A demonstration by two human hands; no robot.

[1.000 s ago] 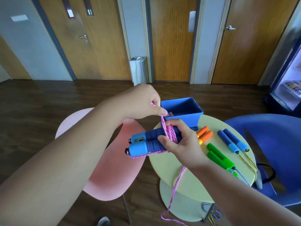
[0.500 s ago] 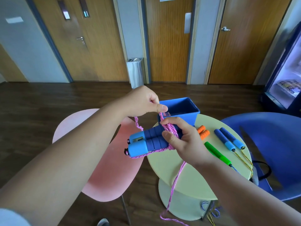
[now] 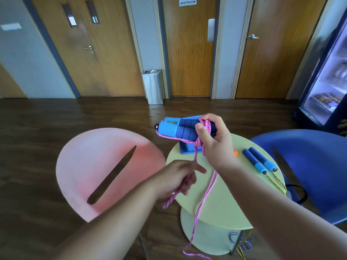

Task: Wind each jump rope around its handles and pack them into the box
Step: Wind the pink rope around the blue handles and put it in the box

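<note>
Above the round yellow surface [image 3: 221, 209], the right hand [image 3: 214, 141] curls tightly around the paired blue handles [image 3: 178, 128], raised in front of the blue box [image 3: 185, 149]. Lower down, the left hand [image 3: 174, 180] pinches the pink rope [image 3: 198, 143] in loosely curled fingers, and the rope's tail trails to the floor.

In the right hand [image 3: 214, 141], handles [image 3: 180, 128] of ribbed matt foam with smooth plastic caps — braided pink cord [image 3: 198, 142]; beneath, smooth matt table [image 3: 221, 209]

We see both our forearms [image 3: 116, 212] bare from the lower edge to the wrists; our left hand [image 3: 175, 178] and right hand [image 3: 216, 141] are bare as well.
</note>
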